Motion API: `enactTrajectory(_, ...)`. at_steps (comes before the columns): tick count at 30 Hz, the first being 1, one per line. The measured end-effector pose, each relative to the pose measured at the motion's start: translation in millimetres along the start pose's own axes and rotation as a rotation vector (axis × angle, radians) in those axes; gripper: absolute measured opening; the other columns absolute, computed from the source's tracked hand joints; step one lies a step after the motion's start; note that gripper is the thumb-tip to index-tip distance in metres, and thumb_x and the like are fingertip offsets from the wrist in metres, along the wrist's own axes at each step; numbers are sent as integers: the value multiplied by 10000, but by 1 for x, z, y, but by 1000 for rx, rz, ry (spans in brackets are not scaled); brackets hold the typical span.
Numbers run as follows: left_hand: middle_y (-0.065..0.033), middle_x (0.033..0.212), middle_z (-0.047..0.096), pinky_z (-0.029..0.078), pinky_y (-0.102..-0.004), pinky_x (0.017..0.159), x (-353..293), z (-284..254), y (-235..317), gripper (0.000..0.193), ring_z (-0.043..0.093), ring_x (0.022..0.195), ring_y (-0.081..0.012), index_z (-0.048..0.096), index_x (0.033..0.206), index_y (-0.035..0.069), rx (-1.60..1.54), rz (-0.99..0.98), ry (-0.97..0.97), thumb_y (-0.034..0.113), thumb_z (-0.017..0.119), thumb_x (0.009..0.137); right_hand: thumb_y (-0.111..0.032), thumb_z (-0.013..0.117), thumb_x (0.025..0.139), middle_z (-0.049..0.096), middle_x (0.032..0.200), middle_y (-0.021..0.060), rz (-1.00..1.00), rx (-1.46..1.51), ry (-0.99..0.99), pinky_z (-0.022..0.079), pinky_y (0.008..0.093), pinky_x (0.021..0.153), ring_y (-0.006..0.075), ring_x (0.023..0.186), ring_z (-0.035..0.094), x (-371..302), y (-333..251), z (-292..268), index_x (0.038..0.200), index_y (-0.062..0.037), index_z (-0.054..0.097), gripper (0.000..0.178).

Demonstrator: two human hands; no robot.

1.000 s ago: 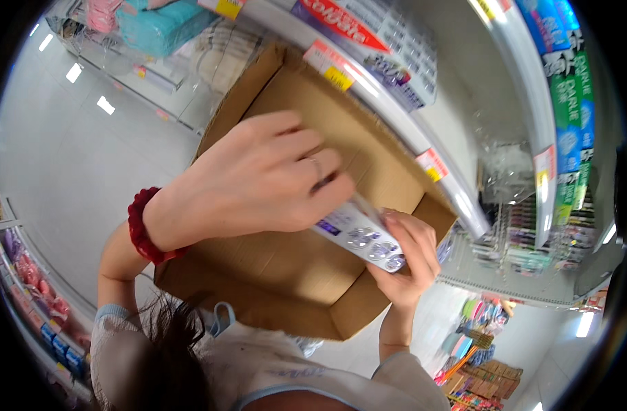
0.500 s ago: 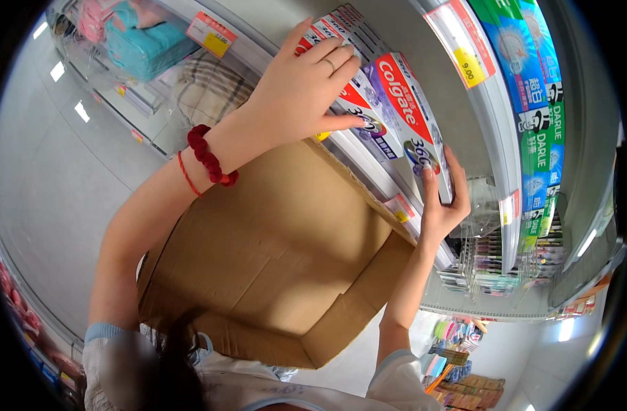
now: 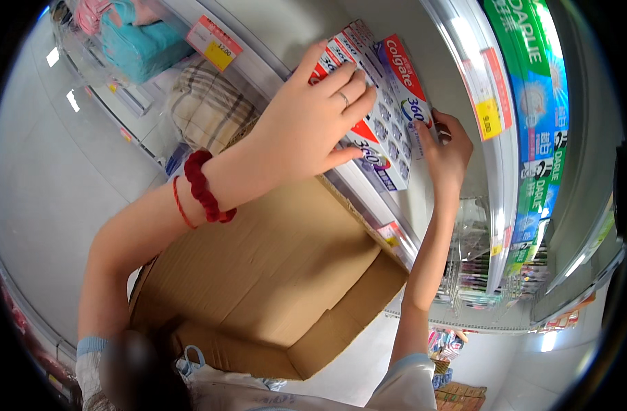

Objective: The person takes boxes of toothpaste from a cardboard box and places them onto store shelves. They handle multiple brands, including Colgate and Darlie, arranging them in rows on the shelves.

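On the shelf stands a row of red, white and purple toothpaste boxes (image 3: 390, 133). My left hand (image 3: 320, 113), with a ring and a dark red scrunchie at its wrist, lies across the near side of the row. Its fingers curl over the upper boxes and its thumb presses low on the front one. My right hand (image 3: 447, 149) grips the lower end of a single toothpaste box (image 3: 404, 72) between thumb and fingers. That box stands behind the row, toward the back of the shelf, with its far end tilted slightly left.
Below my arms is an open cardboard box (image 3: 272, 267), its edge close to the shelf's price rail (image 3: 368, 198). Green and blue toothpaste boxes (image 3: 532, 89) line the neighbouring shelf at right. Plaid cloth (image 3: 210, 103) and a turquoise bundle (image 3: 139, 48) lie at upper left.
My right hand has pushed its toothpaste box deeper into the shelf, away from the front rail and behind the row. The left hand stays on the row.
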State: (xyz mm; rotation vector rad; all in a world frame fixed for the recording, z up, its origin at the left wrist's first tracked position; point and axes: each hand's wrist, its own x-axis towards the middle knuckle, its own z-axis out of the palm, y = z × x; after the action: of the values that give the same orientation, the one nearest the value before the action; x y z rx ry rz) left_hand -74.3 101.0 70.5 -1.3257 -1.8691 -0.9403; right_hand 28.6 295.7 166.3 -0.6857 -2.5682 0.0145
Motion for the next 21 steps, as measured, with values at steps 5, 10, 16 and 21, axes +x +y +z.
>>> enactTrajectory(5, -123, 1171, 536, 212, -512, 1039, 0, 2, -1, 526, 459, 1145, -236, 556, 1099, 39, -62, -29, -13, 383, 644, 712, -25, 669, 749, 636, 956, 85, -161, 84, 1, 447, 241, 725, 117, 804, 579, 49, 42, 23, 1117, 9, 591, 378)
enactTrajectory(10, -115, 1167, 532, 205, -500, 1049, -1, 1, 1, 514, 445, 1159, -236, 560, 1087, 51, -105, -68, -31, 386, 650, 708, 10, 648, 767, 605, 1075, 88, -197, 132, -64, 444, 253, 820, 132, 932, 567, 100, 77, 49, 1155, -4, 576, 395)
enactTrajectory(16, -128, 1152, 530, 216, -484, 1052, -2, 1, 0, 495, 448, 1150, -243, 560, 1062, 41, -155, -85, 0, 342, 675, 686, -10, 612, 790, 570, 1176, 117, -142, 545, -277, 419, 275, 897, 167, 1049, 541, 124, 81, 73, 1197, -1, 542, 413)
enactTrajectory(21, -120, 1145, 533, 223, -478, 1048, -1, 2, 0, 490, 447, 1149, -236, 562, 1058, 44, -154, -100, -17, 338, 678, 683, -69, 594, 819, 599, 1107, 121, 40, 815, -272, 422, 251, 860, 164, 978, 560, 114, 77, 95, 1146, 26, 570, 341)
